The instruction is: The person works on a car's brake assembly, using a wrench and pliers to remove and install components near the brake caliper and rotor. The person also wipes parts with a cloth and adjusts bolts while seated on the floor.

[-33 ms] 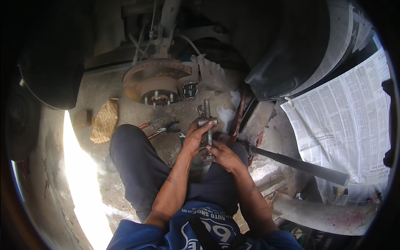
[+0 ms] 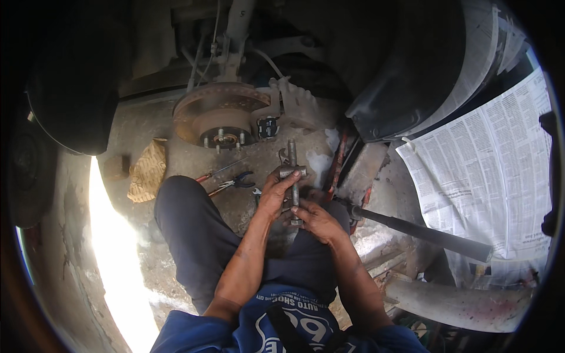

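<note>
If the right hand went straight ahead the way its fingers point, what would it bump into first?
Past the cross-shaped metal piece already in its grip, the right hand would probably bump the left hand, near the wrist, though depth is hard to judge.

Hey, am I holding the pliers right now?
No, the pliers lie on the floor, while your left hand and right hand are on a metal tool.
</note>
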